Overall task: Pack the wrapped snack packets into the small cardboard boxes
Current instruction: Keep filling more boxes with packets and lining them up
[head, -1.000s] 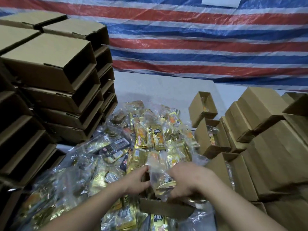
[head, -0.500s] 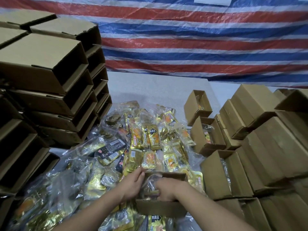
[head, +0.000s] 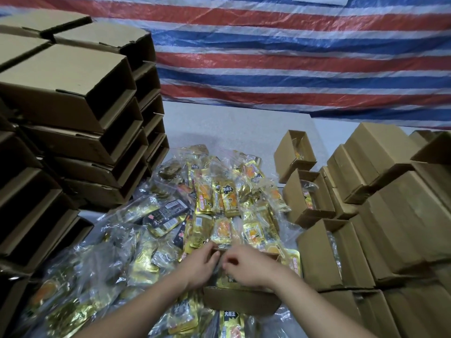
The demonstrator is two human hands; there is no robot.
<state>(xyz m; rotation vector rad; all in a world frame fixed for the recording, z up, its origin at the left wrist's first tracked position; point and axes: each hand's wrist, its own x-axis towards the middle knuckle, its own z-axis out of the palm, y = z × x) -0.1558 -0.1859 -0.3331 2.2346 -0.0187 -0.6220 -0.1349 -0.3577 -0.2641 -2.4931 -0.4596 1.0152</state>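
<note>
A small open cardboard box [head: 241, 301] lies on a pile of gold, clear-wrapped snack packets [head: 219, 198] at the lower middle. My left hand [head: 202, 264] grips the box's far left corner. My right hand [head: 246, 264] is over the box opening with curled fingers, pinching the clear wrap of a gold packet [head: 229, 280] that lies inside. Most of the box's inside is hidden by both hands.
Tall stacks of empty open boxes [head: 73, 93] stand close on the left. On the right are three open boxes holding packets [head: 310, 198] and beyond them stacked closed boxes [head: 390, 215]. The grey tabletop [head: 231, 128] runs back to a striped tarp [head: 292, 57].
My right hand lowered a packet from above the pile into the box, then drew back to the opening. My left hand stayed at the box's left side.
</note>
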